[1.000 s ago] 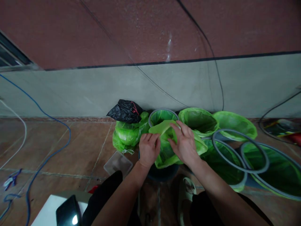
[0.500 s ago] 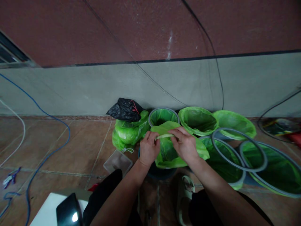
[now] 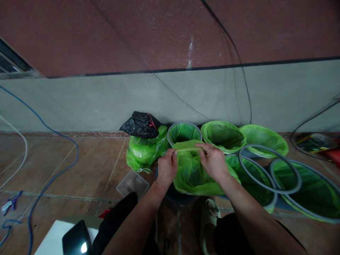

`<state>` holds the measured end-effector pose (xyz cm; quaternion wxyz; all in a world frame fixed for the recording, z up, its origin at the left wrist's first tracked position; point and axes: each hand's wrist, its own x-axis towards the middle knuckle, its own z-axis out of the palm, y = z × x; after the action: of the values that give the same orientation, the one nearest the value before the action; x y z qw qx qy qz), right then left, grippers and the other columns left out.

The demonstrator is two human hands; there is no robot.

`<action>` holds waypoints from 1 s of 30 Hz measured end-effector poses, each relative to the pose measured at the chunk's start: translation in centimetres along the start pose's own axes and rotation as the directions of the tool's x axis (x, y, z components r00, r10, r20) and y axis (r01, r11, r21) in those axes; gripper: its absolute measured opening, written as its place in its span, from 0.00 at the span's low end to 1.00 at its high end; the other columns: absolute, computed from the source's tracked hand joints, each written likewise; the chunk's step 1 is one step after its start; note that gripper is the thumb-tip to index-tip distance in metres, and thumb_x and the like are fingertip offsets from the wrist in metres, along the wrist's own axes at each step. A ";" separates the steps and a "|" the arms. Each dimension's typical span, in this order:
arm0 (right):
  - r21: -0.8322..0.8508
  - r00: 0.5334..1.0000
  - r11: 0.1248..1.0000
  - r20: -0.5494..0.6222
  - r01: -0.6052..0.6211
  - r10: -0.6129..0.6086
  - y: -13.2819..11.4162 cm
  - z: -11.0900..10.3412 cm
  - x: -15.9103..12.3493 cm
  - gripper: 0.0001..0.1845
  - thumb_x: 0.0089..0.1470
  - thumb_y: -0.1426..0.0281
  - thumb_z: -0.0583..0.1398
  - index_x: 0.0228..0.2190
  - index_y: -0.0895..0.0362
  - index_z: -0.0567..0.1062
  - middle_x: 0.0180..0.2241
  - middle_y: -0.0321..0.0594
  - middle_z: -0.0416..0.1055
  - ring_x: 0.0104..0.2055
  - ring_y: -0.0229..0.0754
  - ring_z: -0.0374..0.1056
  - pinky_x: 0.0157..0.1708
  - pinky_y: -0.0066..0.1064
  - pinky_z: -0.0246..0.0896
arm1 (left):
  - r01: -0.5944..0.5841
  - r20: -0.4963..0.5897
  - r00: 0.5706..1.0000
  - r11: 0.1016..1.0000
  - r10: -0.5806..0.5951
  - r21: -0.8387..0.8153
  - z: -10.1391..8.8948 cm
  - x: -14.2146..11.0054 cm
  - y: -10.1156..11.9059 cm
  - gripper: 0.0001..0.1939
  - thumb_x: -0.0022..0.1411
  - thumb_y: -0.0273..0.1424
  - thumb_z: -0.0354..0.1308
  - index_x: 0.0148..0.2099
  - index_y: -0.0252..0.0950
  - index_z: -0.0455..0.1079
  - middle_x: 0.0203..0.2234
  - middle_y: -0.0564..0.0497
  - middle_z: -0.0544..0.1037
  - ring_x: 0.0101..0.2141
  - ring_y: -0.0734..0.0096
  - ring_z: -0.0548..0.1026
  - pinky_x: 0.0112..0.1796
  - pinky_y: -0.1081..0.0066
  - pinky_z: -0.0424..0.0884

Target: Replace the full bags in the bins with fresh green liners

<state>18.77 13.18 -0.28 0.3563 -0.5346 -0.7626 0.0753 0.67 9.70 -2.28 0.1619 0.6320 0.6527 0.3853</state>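
Observation:
A thin green plastic bag (image 3: 191,170) hangs open between my two hands, its far edge stretched taut. My left hand (image 3: 167,166) pinches that edge on the left. On the other side, my right hand (image 3: 214,161) grips the same edge, with the bag spilling down beneath the wrist. Below the bag stands a dark blue bin (image 3: 180,198), mostly hidden by the bag and my left arm. Just behind is a bin with a grey ring (image 3: 184,124) over its green liner.
Several lined bins, one a green-lined bin (image 3: 223,136), stand along the wall and to the right. A loose grey ring (image 3: 243,159) lies across two. Left are a black bag (image 3: 140,124), green bundle (image 3: 145,152), clear plastic tray (image 3: 132,185), blue cable (image 3: 53,177) and phone (image 3: 77,238).
My hands have moved slightly apart along the bag's edge. The bag has opened wider and hangs a little lower and further right.

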 end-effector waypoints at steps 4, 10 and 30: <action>-0.050 0.999 0.998 -0.005 -0.033 0.033 0.4 0.0 0.1 0.15 0.57 0.74 0.53 0.41 0.57 0.78 0.41 0.43 0.78 0.40 0.47 0.75 0.43 0.38 0.69 | -0.058 0.068 0.996 0.998 0.060 -0.036 -0.3 0.0 0.0 0.14 0.67 0.39 0.50 0.42 0.37 0.71 0.27 0.52 0.78 0.28 0.73 0.75 0.31 0.75 0.66; -0.054 0.998 0.998 -0.053 -0.021 0.018 0.7 -0.5 0.3 0.15 0.56 0.74 0.53 0.40 0.58 0.79 0.39 0.44 0.78 0.38 0.47 0.76 0.41 0.37 0.70 | -0.142 0.176 0.974 0.990 0.139 0.003 -0.2 -0.1 -0.3 0.11 0.62 0.38 0.56 0.32 0.37 0.70 0.25 0.54 0.75 0.27 0.75 0.73 0.31 0.76 0.63; -0.020 0.969 0.979 0.154 0.201 -0.196 -0.5 -0.1 -0.3 0.19 0.49 0.79 0.56 0.40 0.52 0.79 0.39 0.41 0.73 0.43 0.45 0.68 0.45 0.38 0.66 | -0.200 0.172 0.970 0.965 0.171 0.168 -0.5 0.2 -0.8 0.09 0.58 0.25 0.54 0.40 0.40 0.73 0.35 0.51 0.76 0.35 0.70 0.75 0.37 0.73 0.68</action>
<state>18.50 12.73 -0.11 0.2939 -0.4546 -0.8382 0.0662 -0.30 9.78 -2.51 0.1166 0.7307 0.6087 0.2863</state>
